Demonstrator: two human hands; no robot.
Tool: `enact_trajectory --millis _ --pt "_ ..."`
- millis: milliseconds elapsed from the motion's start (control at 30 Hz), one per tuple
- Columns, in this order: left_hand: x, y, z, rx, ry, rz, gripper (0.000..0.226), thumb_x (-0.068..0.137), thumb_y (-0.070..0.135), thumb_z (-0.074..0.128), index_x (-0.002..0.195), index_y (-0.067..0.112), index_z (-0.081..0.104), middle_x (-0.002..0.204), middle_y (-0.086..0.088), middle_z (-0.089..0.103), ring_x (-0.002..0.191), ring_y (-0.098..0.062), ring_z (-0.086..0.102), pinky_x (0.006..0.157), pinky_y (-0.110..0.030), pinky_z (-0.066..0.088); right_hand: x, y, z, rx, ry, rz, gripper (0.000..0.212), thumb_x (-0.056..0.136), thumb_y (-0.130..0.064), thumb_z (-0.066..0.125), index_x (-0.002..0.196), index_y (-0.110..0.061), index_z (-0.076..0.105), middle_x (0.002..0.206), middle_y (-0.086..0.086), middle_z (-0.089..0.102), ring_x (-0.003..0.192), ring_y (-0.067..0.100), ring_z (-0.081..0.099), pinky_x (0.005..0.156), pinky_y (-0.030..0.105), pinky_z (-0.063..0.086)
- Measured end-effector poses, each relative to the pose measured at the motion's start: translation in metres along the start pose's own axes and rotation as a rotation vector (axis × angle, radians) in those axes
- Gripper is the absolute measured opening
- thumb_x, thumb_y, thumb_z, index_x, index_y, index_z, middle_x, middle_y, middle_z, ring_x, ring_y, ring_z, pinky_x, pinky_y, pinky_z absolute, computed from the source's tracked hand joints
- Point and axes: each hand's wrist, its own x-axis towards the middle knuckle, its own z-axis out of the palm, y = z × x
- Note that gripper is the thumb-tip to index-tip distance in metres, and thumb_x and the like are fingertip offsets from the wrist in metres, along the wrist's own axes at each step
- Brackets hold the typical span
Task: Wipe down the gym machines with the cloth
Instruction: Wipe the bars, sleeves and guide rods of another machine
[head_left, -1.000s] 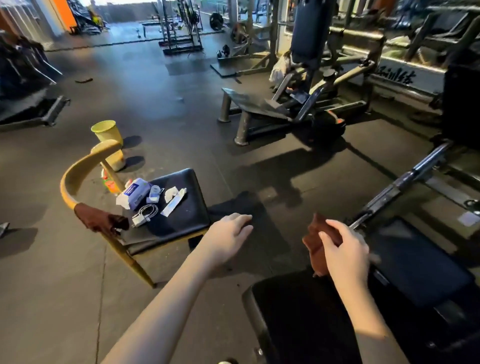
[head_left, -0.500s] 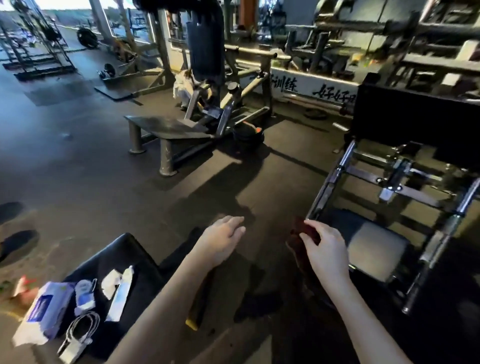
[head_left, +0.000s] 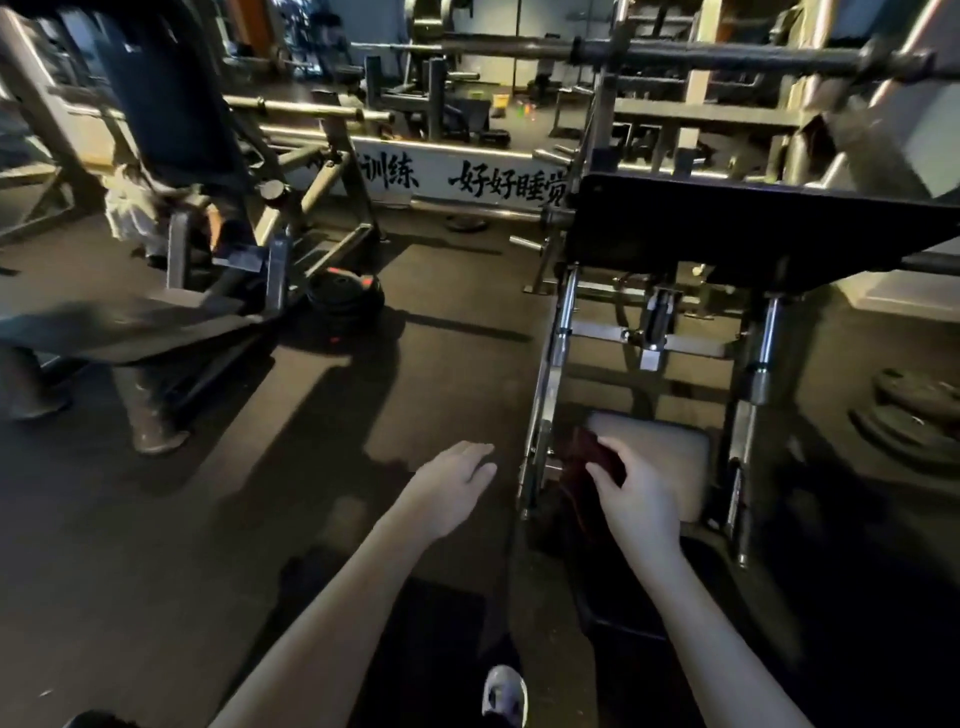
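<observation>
Head view: a crumpled dark-red cloth is being gripped by the curled fingers of the right hand at the left edge of the steel-railed machine's pale, rounded seat pad, while the left hand is being held straight-fingered, grasping nothing, over the dark matte floor.

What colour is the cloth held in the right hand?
The cloth is dark reddish-brown, shown best in the head view.

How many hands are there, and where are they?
2. The left hand hovers open above the floor. The right hand grips the dark red cloth at the left edge of the machine's pale pad. Neither is hidden.
</observation>
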Motion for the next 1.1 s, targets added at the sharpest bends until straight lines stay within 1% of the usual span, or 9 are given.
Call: enact_trajectory --millis 233,400,500,567,667,733,833,967,1100 --pt "0.178 -0.025 0.002 -0.005 -0.090 0.075 0.042 0.105 0.031 0.036 0.144 0.017 0.042 0.145 0.002 0.045 0.133 -0.017 0.041 0.107 -0.030 0.033 0.140 0.024 0.072 -0.031 -0.013 0.097 0.035 0.091 -0.027 0.064 0.126 -0.022 0.061 0.113 0.003 0.066 0.109 0.022 0.059 0.092 0.042 0.052" --pt "0.292 -0.063 0.013 -0.103 -0.133 0.026 0.041 0.105 0.031 0.035 0.143 0.019 0.044 0.142 0.001 0.047 0.129 -0.020 0.046 0.106 -0.033 0.036 0.239 0.040 0.122 -0.084 -0.031 0.168 0.036 0.092 -0.025 0.065 0.126 -0.018 0.062 0.119 0.002 0.065 0.114 0.022 0.057 0.099 0.033 0.044" --pt "0.353 -0.090 0.024 -0.166 -0.179 0.009 0.043 0.105 0.032 0.035 0.146 0.020 0.040 0.144 0.003 0.045 0.130 -0.019 0.044 0.108 -0.033 0.036 0.294 0.055 0.157 -0.111 -0.054 0.193 0.035 0.091 -0.024 0.065 0.126 -0.019 0.062 0.121 0.002 0.064 0.114 0.020 0.057 0.098 0.029 0.043" --pt "0.400 -0.109 0.035 -0.202 -0.196 0.019 0.043 0.105 0.032 0.035 0.146 0.021 0.040 0.144 0.004 0.045 0.129 -0.018 0.045 0.107 -0.032 0.037 0.331 0.070 0.185 -0.123 -0.090 0.235 0.036 0.092 -0.025 0.064 0.127 -0.022 0.060 0.122 0.000 0.062 0.114 0.018 0.057 0.094 0.024 0.040" --pt "0.482 -0.137 0.062 -0.249 -0.217 0.021 0.041 0.105 0.033 0.035 0.143 0.022 0.044 0.140 0.004 0.048 0.124 -0.017 0.049 0.104 -0.033 0.040 0.387 0.100 0.230 -0.176 -0.070 0.236 0.035 0.091 -0.024 0.065 0.125 -0.023 0.061 0.123 -0.004 0.061 0.118 0.015 0.054 0.097 0.025 0.039" --pt "0.543 -0.154 0.086 -0.270 -0.227 0.041 0.040 0.104 0.034 0.035 0.141 0.023 0.046 0.139 0.004 0.049 0.123 -0.018 0.050 0.104 -0.036 0.041 0.427 0.123 0.261 -0.179 -0.051 0.239 0.033 0.090 -0.021 0.066 0.123 -0.021 0.064 0.121 -0.004 0.062 0.120 0.015 0.053 0.097 0.023 0.036" --pt "0.621 -0.171 0.123 -0.360 -0.232 0.045 0.041 0.104 0.034 0.037 0.142 0.024 0.046 0.143 0.005 0.047 0.128 -0.018 0.048 0.107 -0.035 0.039 0.486 0.161 0.303 -0.173 -0.020 0.272 0.031 0.090 -0.018 0.066 0.121 -0.020 0.065 0.120 -0.001 0.064 0.118 0.018 0.054 0.093 0.021 0.034" --pt "0.697 -0.183 0.171 -0.459 -0.185 0.055 0.043 0.103 0.031 0.042 0.145 0.019 0.044 0.143 0.002 0.046 0.130 -0.020 0.046 0.109 -0.034 0.035 0.544 0.209 0.345 -0.056 0.021 0.370 0.031 0.092 -0.022 0.063 0.122 -0.028 0.063 0.121 -0.002 0.062 0.113 0.015 0.055 0.102 0.034 0.042" --pt "0.759 -0.175 0.209 -0.647 -0.185 0.025 0.043 0.103 0.024 0.044 0.145 0.016 0.042 0.145 -0.002 0.042 0.134 -0.021 0.043 0.114 -0.035 0.030 0.597 0.252 0.374 0.045 0.042 0.357 0.031 0.092 -0.020 0.063 0.123 -0.024 0.062 0.118 -0.005 0.063 0.112 0.013 0.055 0.102 0.030 0.040"
